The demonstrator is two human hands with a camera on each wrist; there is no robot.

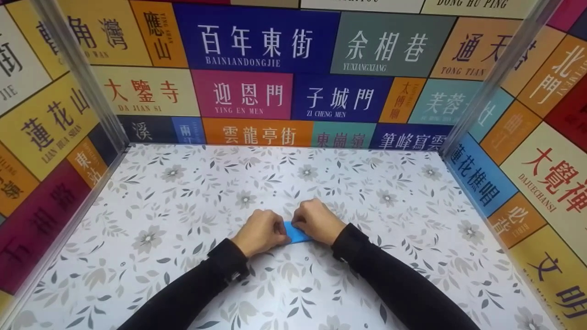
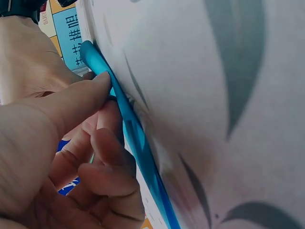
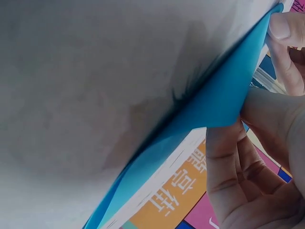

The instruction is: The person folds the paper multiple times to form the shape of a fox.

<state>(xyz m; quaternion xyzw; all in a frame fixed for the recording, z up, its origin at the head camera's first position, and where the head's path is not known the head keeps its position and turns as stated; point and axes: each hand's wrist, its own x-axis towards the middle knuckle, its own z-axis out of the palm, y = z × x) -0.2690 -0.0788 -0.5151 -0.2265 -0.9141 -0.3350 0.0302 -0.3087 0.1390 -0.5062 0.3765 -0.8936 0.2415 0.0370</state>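
A small piece of blue paper [image 1: 298, 234] lies close over the patterned tabletop, between the two hands. My left hand [image 1: 262, 233] pinches its left end between thumb and fingers. At the upper right part of the paper, my right hand [image 1: 319, 221] pinches it with thumb and fingertips. Seen edge-on in the left wrist view, the blue paper [image 2: 143, 148] shows folded layers, with the left thumb pressed on it. In the right wrist view a blue flap [image 3: 224, 90] stands raised from the surface, its corner held by the right hand [image 3: 257, 157].
The tabletop [image 1: 183, 206] carries a grey leaf and flower print on white. Walls of colourful panels with Chinese lettering [image 1: 257, 36] close it in at the back and both sides. Clear strips [image 1: 500, 82] run along the corners.
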